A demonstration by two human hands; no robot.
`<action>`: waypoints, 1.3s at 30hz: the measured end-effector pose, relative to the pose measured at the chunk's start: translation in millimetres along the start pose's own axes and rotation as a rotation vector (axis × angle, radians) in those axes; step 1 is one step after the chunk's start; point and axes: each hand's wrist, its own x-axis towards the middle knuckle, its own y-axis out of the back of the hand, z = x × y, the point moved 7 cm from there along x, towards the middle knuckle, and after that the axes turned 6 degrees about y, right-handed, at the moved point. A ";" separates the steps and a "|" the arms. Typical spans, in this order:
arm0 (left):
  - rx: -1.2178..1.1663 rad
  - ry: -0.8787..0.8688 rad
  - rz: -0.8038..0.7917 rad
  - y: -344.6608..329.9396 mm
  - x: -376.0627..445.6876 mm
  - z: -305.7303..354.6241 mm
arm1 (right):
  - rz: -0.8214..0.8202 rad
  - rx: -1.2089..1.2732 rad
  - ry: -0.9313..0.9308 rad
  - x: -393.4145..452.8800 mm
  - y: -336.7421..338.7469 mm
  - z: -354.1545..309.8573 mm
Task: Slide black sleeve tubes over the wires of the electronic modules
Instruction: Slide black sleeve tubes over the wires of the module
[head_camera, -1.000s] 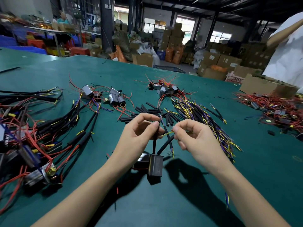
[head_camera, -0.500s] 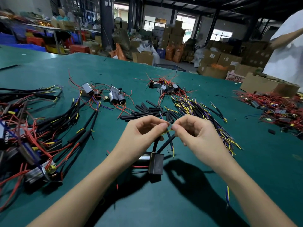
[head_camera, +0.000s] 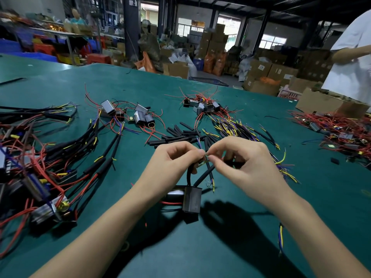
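the left hand [head_camera: 176, 157] pinches a black sleeve tube [head_camera: 189, 172] and the right hand [head_camera: 239, 157] pinches the wire ends [head_camera: 206, 156] fingertip to fingertip, apparently to align them for threading, while the module [head_camera: 192, 199] hangs just above the green table [head_camera: 220, 247] near its front edge, loose sleeves [head_camera: 180, 135] piled mid-surface behind.

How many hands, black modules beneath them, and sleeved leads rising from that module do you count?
Hands: 2 (left hand, right hand)
Black module: 1
Sleeved leads: 2
Total: 5
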 end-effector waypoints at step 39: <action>0.481 -0.198 -0.050 -14.3 -8.3 10.9 | -0.159 -0.247 0.193 -6.1 1.2 -12.2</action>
